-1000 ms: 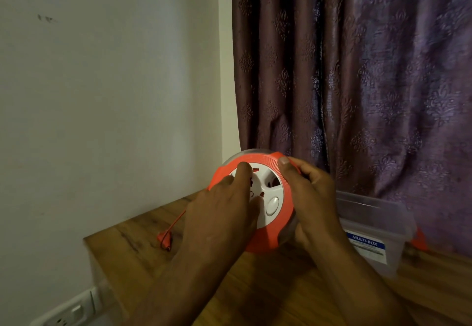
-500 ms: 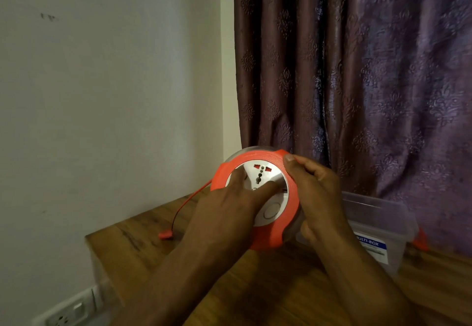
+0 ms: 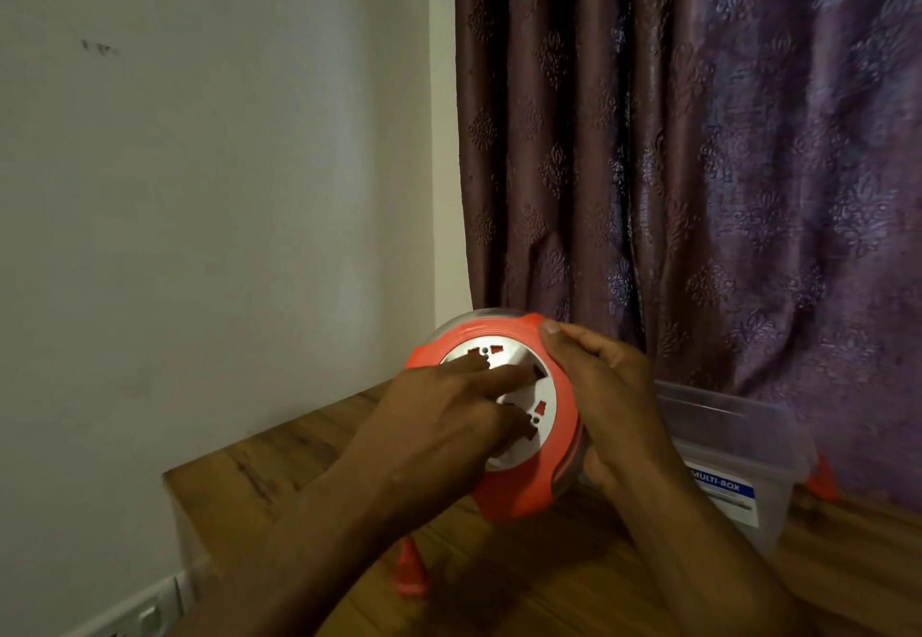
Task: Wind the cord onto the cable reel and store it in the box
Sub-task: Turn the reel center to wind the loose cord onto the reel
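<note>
1. Reel [image 3: 519,492] is held upright above the table [image 3: 279,467], just left of the box [image 3: 738,437], so its white hub can spin.
2. Right hand [image 3: 613,402] clamps the orange rim as a brace; left hand [image 3: 449,417] presses spread fingers on the hub to crank.
3. Compared with 0.5 s ago, the hub has rotated, and the plug [image 3: 411,571], probably the cord's end, now hangs blurred under the left wrist, no longer at the table's far left.

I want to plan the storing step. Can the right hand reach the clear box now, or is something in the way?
Probably yes. The clear box stands open just beyond the right hand, nothing between them. But that hand grips the cable reel, so it is not free to grasp.
</note>
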